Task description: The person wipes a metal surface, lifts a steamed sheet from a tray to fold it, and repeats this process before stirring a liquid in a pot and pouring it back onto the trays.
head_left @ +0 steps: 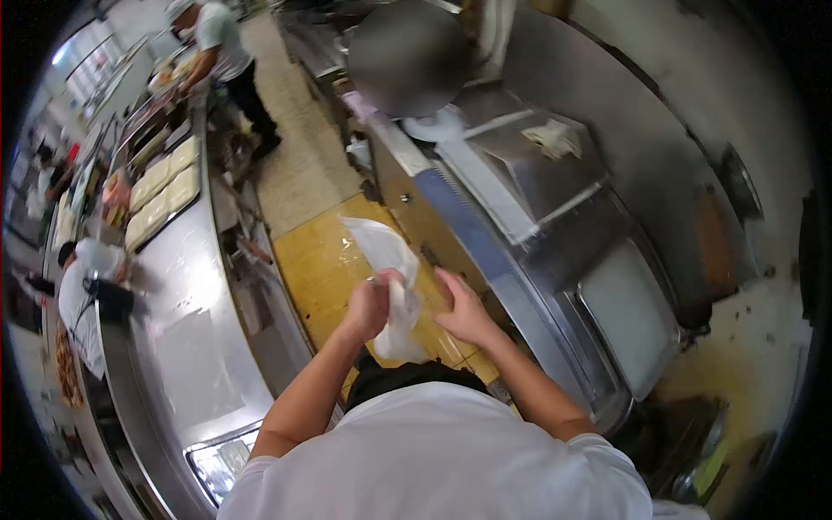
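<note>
A thin white cloth (384, 250) hangs in front of my body, above the yellow floor. My left hand (371, 308) is closed on its middle, so part of the cloth trails above the hand and part falls below it. To the right of the cloth, my right hand (465, 310) is open, thumb and fingers apart, with its fingertips close to the cloth's edge.
On my left runs a long steel counter (186, 277) with trays of pale food (165, 195) farther along. To my right are a steel worktop (537, 173), a crumpled cloth (555, 139) and a white-topped tray (628, 316). Other people (221, 43) work at the left counters.
</note>
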Demonstrator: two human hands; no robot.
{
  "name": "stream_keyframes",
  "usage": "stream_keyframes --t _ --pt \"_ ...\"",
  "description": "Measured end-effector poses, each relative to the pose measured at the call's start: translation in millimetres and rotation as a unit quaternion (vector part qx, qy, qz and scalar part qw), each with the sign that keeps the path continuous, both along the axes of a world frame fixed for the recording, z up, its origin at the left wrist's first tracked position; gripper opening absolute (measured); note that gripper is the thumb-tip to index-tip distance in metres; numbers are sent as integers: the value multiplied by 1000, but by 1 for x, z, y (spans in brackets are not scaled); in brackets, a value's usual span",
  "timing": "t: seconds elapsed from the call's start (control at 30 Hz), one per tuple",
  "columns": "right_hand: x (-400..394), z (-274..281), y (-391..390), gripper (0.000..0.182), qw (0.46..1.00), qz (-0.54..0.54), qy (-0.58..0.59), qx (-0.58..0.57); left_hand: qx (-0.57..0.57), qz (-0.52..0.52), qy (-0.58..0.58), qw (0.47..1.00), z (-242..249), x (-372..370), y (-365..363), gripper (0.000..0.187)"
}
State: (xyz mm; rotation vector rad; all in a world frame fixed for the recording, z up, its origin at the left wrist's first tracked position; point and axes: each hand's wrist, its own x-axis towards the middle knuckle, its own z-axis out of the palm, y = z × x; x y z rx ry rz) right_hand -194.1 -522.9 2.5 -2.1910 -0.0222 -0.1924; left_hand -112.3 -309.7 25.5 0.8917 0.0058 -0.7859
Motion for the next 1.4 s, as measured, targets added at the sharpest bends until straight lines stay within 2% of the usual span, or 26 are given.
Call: stream_keyframes --t 0.07,0.1,0.17,0.2,0.3,0.33,0.4,0.43,0.47,0.53,0.57,0.6,0.67,0.73,0.83,0.9,0.97,1.0,1.03,1.07,1.1,1.13,1.2,1.27,1.33,1.4 --pt "10 30 -14 62 993 3 -114 -6 -4 -84 9 996 15 -12 -51 22" --pt "8 38 -24 60 985 7 -171 -11 47 -115 -113 986 31 -16 -71 18" --pt "3 11 -54 50 997 39 26 65 137 -167 -350 911 74 -21 -103 19" --pt "-1 0 -67 45 985 55 123 106 176 -164 -377 895 101 -20 -114 26" --pt "-36 13 -98 36 978 8 174 112 208 -96 -604 763 144 1 -141 24" --pt "-45 9 -111 35 988 -14 127 88 225 -79 -618 749 152 11 -149 24" --pt "-75 45 -147 34 955 -97 243 139 228 -35 -660 715 167 36 -166 31" --pt "-89 62 -169 32 955 -124 245 111 212 -7 -686 695 175 49 -178 38" --pt "-105 75 -192 29 953 -154 248 83 185 -3 -654 734 179 62 -191 44" --pt "-143 104 -226 25 939 -220 143 225 115 -6 -578 808 189 82 -225 55" --pt "-159 134 -239 21 931 -273 125 206 71 -8 -539 840 196 93 -244 59" --pt "-172 166 -249 17 922 -325 105 184 41 -9 -543 838 209 98 -264 45" --pt "-200 201 -280 14 917 -388 10 92 32 -22 -547 836 224 107 -306 37" --pt "-209 238 -292 13 862 -504 -42 25 -7 -41 -530 847 235 105 -350 27" --pt "-229 274 -317 16 804 -585 -27 -99 -117 -113 -446 880 240 88 -417 21" --pt "-238 272 -329 21 756 -622 -55 -195 -163 -142 -429 877 227 74 -457 18" --pt "-256 249 -346 29 707 -665 4 -242 -130 -194 -453 860 197 53 -493 18" --pt "-290 206 -377 35 638 -673 26 -374 -132 -233 -466 843 181 41 -500 19" --pt "-276 204 -360 40 642 -717 103 -250 -94 -275 -479 829 165 24 -504 23" --pt "-290 166 -364 40 665 -688 76 -279 -75 -292 -512 805 132 10 -517 25" --pt "-300 138 -367 41 657 -686 169 -266 -59 -291 -549 781 95 -5 -529 28" --pt "-305 109 -368 41 671 -687 181 -212 11 -342 -591 730 61 -14 -537 29" --pt "-313 41 -362 48 708 -662 145 -201 43 -378 -582 719 3 -38 -539 27" --pt "-295 -2 -350 56 718 -648 180 -181 81 -395 -659 635 -33 -53 -537 24" --pt "-276 -29 -347 60 769 -590 179 -168 49 -372 -723 580 -70 -66 -543 20" --pt "-265 -41 -355 55 796 -558 158 -176 54 -381 -765 516 -96 -75 -551 18"
